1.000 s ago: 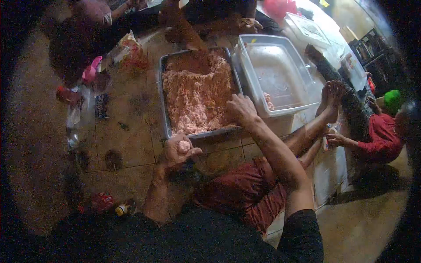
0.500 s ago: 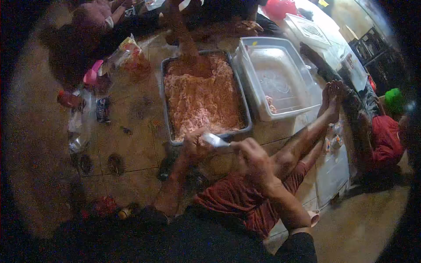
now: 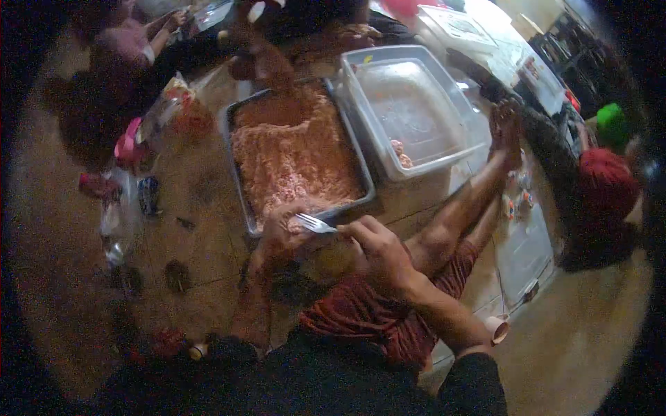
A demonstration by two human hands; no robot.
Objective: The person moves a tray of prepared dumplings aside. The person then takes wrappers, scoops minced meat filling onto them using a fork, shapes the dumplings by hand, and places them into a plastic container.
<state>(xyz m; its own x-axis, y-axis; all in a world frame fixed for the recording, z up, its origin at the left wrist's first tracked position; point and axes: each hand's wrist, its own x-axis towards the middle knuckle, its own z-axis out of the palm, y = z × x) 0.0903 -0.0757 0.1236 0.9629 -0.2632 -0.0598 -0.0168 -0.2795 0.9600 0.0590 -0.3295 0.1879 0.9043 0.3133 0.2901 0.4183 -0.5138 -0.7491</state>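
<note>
In the head view, my right hand (image 3: 380, 251) is closed around the handle of a metal fork (image 3: 316, 223), whose tines point left. Close to the tines, my left hand (image 3: 279, 232) is at the near rim of a dark tray (image 3: 359, 154), its fingers curled. What those fingers hold, if anything, I cannot make out in the dim light. A reddish-pink, crumbly mass like ground meat (image 3: 295, 163) fills much of the tray. Another person's hand (image 3: 277, 80) reaches in at the tray's far side.
A clear plastic bin (image 3: 416, 111) with a small pink clump (image 3: 401, 154) inside stands right of the tray. Plastic bags (image 3: 119, 208) lie on the tiled floor at left. A pale lid (image 3: 524, 253) lies right of my legs. Other people sit around.
The view has shifted, so the tray and bin appear further left. The fork has turned and its tines now show clearly. Both hands stay close together near the tray's near rim.
</note>
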